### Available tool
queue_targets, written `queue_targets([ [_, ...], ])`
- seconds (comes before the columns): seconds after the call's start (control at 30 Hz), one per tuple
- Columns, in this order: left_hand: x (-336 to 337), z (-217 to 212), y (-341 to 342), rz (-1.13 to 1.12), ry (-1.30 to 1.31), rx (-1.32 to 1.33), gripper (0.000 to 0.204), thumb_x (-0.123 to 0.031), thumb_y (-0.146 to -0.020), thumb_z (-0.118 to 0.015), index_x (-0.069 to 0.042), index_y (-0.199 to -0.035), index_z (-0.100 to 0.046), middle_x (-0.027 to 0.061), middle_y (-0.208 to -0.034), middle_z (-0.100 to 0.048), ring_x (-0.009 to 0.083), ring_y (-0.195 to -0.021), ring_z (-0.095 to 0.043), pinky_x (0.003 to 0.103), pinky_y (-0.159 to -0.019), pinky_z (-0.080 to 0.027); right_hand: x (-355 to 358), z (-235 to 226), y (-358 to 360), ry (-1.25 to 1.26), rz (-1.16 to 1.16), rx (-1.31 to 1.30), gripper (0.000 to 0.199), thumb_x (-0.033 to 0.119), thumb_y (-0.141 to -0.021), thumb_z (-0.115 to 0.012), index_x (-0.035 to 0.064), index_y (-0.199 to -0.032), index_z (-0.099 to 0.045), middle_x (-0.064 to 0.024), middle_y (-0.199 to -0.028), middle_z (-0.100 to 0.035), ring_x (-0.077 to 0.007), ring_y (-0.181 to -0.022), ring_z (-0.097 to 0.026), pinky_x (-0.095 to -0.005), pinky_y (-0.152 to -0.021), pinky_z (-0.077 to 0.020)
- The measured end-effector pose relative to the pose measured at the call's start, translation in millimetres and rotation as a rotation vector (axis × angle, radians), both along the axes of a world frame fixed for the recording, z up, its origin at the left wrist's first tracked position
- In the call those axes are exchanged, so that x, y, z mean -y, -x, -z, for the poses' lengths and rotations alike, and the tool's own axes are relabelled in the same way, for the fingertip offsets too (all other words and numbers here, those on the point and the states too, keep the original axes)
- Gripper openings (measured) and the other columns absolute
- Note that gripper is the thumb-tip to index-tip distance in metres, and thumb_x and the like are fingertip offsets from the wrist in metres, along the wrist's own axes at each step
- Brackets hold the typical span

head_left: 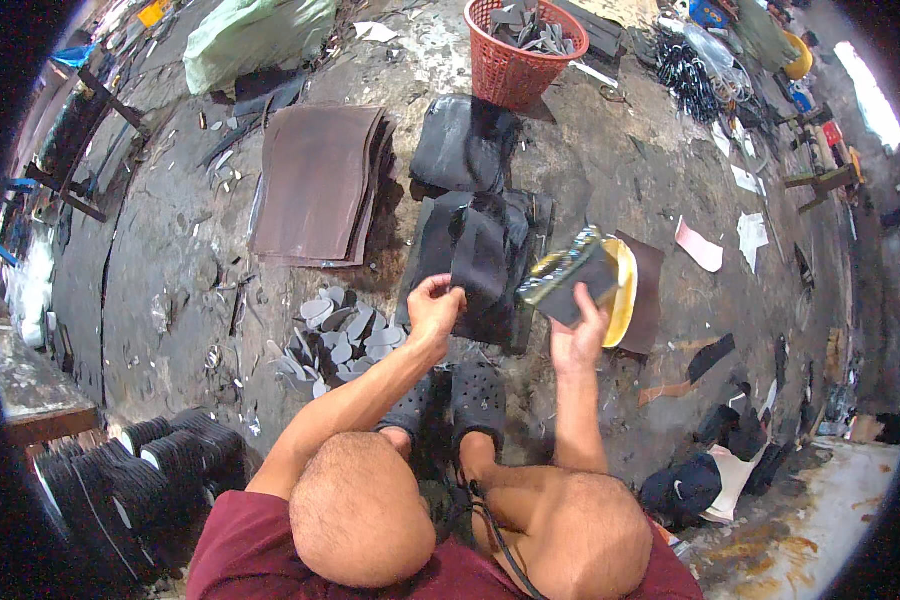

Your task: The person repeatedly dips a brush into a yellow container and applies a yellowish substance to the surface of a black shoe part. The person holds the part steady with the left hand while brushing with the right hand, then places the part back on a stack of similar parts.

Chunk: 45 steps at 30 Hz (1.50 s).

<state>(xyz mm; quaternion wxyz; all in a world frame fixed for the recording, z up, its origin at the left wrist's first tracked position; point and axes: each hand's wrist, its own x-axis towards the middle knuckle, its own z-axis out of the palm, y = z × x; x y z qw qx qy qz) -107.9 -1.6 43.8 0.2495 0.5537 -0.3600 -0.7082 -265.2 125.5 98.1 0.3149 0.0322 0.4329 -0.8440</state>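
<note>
In the head view, two bare knees [363,510] are seen nearest the camera, with dark perforated clogs [480,400] planted beyond them. By the left hand [436,312], thumb and fingertips are brought together, and the near left edge of a black sheet [482,262] is pinched between them. The sheet is laid over a black stack [425,250] straight ahead on the floor. By the right hand [578,335], fingers partly closed, a dark flat block [578,280] with a yellowish, speckled edge is gripped to the right of the sheet; its far end is blurred, and the fingers beneath it are hidden. Just beside the block, a yellow rounded object [623,300] is set over a brown sheet [644,290]; whether the two are touched together cannot be told. Grey oval pieces [345,335] are heaped left of the left hand. Farther off, a brown stack [315,185] and a red basket [520,65] are placed.
</note>
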Motion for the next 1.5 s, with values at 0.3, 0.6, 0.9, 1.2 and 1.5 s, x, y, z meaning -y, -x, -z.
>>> queue_targets([
  [0.3, 175, -82, 129, -0.213, 0.019, -0.457, 0.033, -0.001, -0.085, -0.064, -0.009, -0.117, -0.064, 0.0019, -0.088, -0.06, 0.0171, -0.074, -0.057, 0.039, -0.074, -0.057, -4, -27, 38, -0.01, 0.12, -0.129, 0.045, 0.004, -0.093, -0.066, 0.0052, -0.135, -0.051, -0.0066, -0.127, -0.06, -0.0225, -0.116, -0.059, -0.0412, -0.101, -0.0481],
  [0.6, 239, 61, 137, -0.449, -0.244, -0.215, 0.069, 0.017, -0.077, -0.053, -0.009, -0.141, -0.05, 0.015, -0.126, -0.057, 0.0313, -0.111, -0.059, 0.052, -0.091, -0.055, -17, -41, 52, -0.067, 0.188, -0.164, 0.045, 0.005, -0.092, -0.066, 0.0037, -0.135, -0.052, -0.0071, -0.128, -0.061, -0.0233, -0.117, -0.059, -0.042, -0.104, -0.0466],
  [0.9, 157, 17, 104, -0.301, -0.053, -0.125, 0.039, 0.004, -0.087, -0.065, 0.002, -0.125, -0.061, 0.0131, -0.121, -0.064, 0.0265, -0.119, -0.058, 0.041, -0.091, -0.056, -56, -38, 88, -0.527, 0.347, -0.516, 0.039, 0.007, -0.09, -0.063, -0.0019, -0.127, -0.057, -0.0091, -0.115, -0.064, -0.0232, -0.101, -0.061, -0.0356, -0.093, -0.0475],
  [1.2, -8, 20, -58, 0.943, 1.37, 0.416, 0.055, -0.003, -0.081, -0.072, 0.001, -0.134, -0.057, 0.0178, -0.139, -0.059, 0.0366, -0.133, -0.053, 0.045, -0.114, -0.041, -34, 1, 99, -1.489, -0.293, -1.069, 0.043, 0.017, -0.086, -0.07, 0.0032, -0.126, -0.063, -0.0273, -0.1, -0.071, -0.0442, -0.098, -0.069, -0.0513, -0.088, -0.0533],
  [1.5, 6, 54, -79, 1.066, 1.482, 0.47, 0.049, 0.001, -0.086, -0.061, -0.001, -0.134, -0.056, 0.0153, -0.145, -0.054, 0.0338, -0.138, -0.048, 0.043, -0.113, -0.043, -89, -56, 119, -0.95, -0.121, -0.891, 0.05, 0.019, -0.084, -0.075, -0.0038, -0.126, -0.059, -0.0215, -0.119, -0.07, -0.0331, -0.111, -0.067, -0.0425, -0.096, -0.0501],
])
